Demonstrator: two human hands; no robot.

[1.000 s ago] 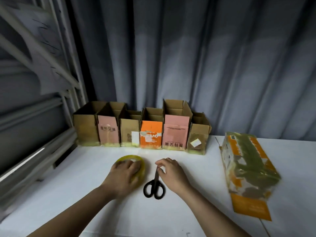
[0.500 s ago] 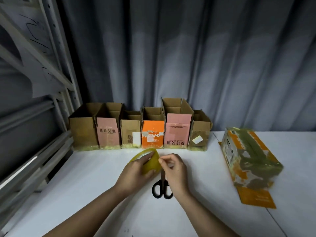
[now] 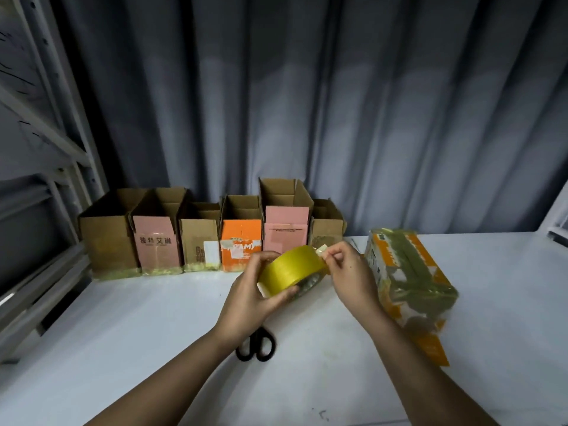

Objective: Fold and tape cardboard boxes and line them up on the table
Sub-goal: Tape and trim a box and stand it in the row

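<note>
My left hand (image 3: 250, 298) grips a yellow tape roll (image 3: 287, 270) held above the white table (image 3: 138, 333). My right hand (image 3: 350, 278) pinches the roll's loose end at its top right edge. An orange and white box (image 3: 408, 275), heavily taped, lies on its side just right of my right hand. Several open-topped cardboard boxes (image 3: 212, 232) stand in a row along the table's back edge, brown, pink and orange. Black scissors (image 3: 256, 347) lie on the table under my left wrist, partly hidden.
A grey curtain (image 3: 307, 103) hangs behind the table. A metal shelf frame (image 3: 46, 149) stands at the left beside the row of boxes.
My left hand lifted the tape roll off the table and turned it on edge. My right hand left the scissors and took hold of the tape's end.
</note>
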